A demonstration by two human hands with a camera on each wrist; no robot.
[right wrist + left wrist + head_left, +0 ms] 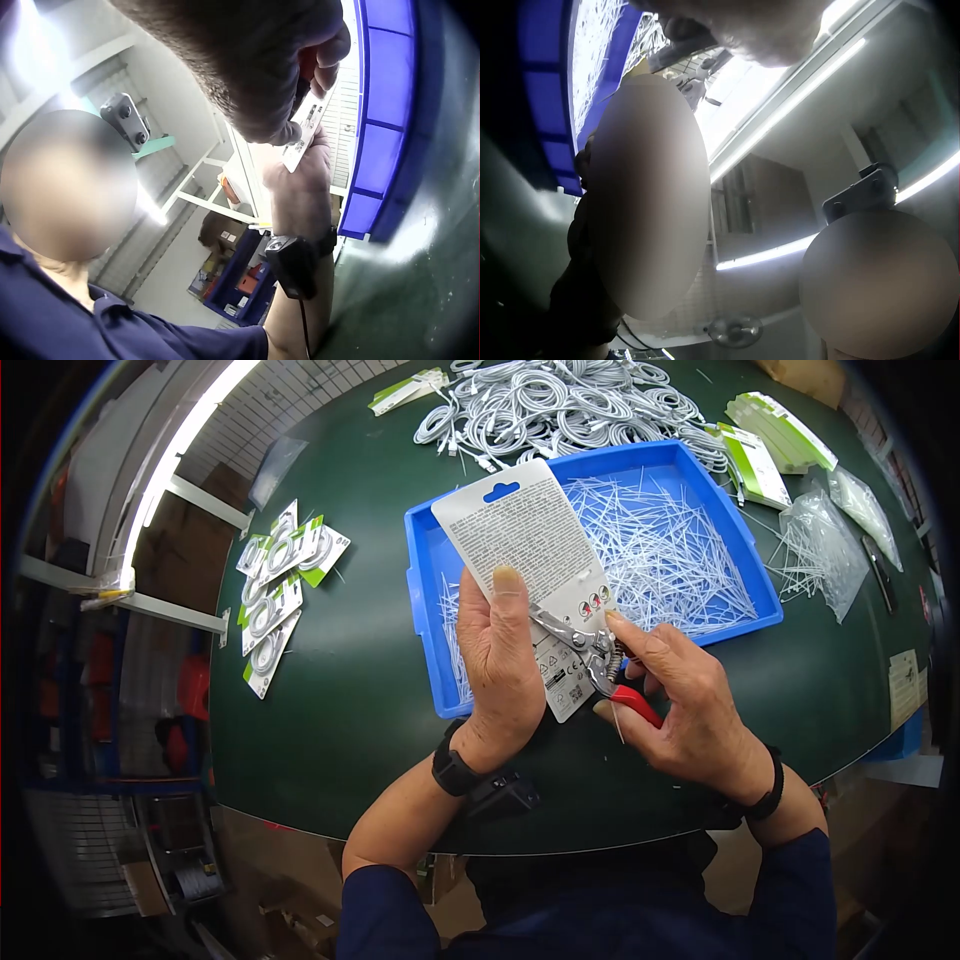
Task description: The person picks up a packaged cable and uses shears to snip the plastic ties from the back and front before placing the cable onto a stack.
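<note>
A printed white card [515,525] with a hang hole is held tilted over the blue tray [427,650] by the left hand [505,670], thumb on its face and fingers behind. The right hand [690,705] grips red-handled cutters [632,702]; their metal jaws lie across the card's lower half, tips near the left thumb. A thin white tie end hangs below the cutters. In the right wrist view the card [304,142] shows between the right hand [262,67] and the left hand [301,184]. What the card's other side carries is hidden.
White ties [660,550] fill much of the tray. Coiled cables [570,410] are heaped behind it. Packed cable cards [270,610] lie at left. At right are green-white cards [780,435], plastic bags [825,540] and a dark slim tool [880,572].
</note>
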